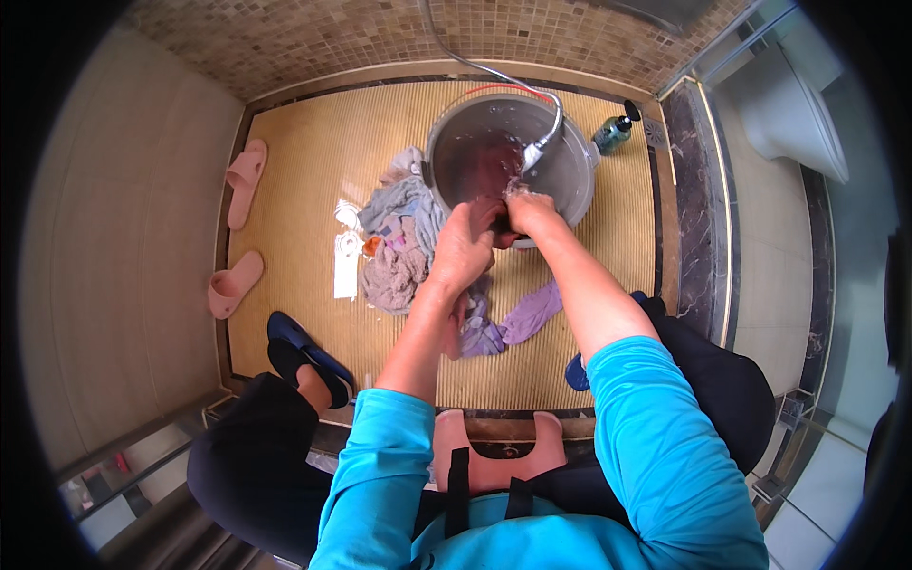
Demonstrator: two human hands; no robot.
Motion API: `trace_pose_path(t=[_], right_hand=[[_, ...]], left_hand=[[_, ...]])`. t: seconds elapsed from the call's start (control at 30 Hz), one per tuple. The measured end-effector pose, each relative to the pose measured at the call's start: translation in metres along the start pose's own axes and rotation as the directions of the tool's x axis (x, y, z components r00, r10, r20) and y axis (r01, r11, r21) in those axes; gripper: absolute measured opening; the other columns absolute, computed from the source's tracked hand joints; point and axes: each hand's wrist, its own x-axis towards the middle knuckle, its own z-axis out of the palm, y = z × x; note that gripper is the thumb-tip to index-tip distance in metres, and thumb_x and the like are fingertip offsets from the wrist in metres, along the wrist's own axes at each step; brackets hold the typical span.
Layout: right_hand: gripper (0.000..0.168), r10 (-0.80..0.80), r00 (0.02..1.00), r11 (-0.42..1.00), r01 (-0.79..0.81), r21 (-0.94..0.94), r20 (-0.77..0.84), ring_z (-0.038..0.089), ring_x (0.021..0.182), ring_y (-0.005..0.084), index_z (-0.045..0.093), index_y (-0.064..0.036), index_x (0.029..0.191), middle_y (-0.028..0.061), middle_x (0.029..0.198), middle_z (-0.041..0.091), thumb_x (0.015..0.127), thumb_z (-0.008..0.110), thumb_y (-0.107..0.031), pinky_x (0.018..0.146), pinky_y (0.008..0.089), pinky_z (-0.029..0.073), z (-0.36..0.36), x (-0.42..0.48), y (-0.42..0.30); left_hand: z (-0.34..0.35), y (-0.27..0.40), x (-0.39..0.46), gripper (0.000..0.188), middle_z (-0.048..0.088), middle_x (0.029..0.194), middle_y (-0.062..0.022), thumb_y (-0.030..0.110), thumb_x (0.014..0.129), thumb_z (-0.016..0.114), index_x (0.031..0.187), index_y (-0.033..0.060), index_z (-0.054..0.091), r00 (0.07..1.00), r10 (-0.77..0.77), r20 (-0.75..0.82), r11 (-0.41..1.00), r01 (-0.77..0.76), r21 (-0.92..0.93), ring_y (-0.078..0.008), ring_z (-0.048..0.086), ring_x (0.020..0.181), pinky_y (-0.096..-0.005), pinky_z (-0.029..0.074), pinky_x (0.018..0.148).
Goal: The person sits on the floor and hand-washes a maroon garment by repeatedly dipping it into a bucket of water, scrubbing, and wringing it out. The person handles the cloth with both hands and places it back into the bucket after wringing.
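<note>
A round grey plastic basin [581,196] holds water and a dark red cloth [491,160] that reaches over its near rim. My left hand [463,246] is closed around part of this cloth at the rim. Just inside the rim, my right hand [529,208] grips the cloth too, its fingertips partly hidden by splashing water. A shower head [531,155] on a metal hose lies in the basin beyond my right hand. Left of the basin, a heap of wet cloths [399,271] rests on the floor. Purple cloths [531,313] lie below the basin.
A pump bottle [613,135] stands right of the basin near a floor drain [654,133]. Two pink slippers [246,185] lie by the left wall. A pink plastic stool [499,467] is beneath me. A white toilet [798,114] stands at the right, beyond a dark stone sill [695,206].
</note>
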Motion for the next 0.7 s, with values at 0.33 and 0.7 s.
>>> trace_pose_path(t=[0.33,0.7], right_hand=[[0.017,0.113,0.977,0.236,0.152,0.96,-0.183,0.048,0.042,0.0077,0.064,-0.002,0.095,0.0015,0.064,0.059,0.079,0.061,-0.009,0.035,0.0208,0.037,-0.04,-0.046,0.021],[0.013,-0.133,0.851,-0.293,0.456,0.84,-0.508,0.048,0.047,0.0057,0.06,-0.008,0.097,-0.0019,0.074,0.059,0.093,0.055,-0.019,0.035,0.0166,0.031,-0.077,-0.186,-0.043]], left_hand=[[-0.035,0.011,-0.032,0.019,0.064,0.09,-0.0023,0.002,0.078,0.063,0.098,0.0011,0.06,0.984,-0.17,0.043,0.737,0.156,-0.658,-0.0105,0.058,0.082,-0.0243,0.047,0.077],[-0.044,-0.066,-0.092,0.047,0.065,0.104,-0.014,0.021,0.077,0.071,0.116,0.0004,0.057,0.734,-0.321,-0.598,0.933,0.355,-0.065,-0.0211,0.062,0.095,-0.033,0.049,0.084]])
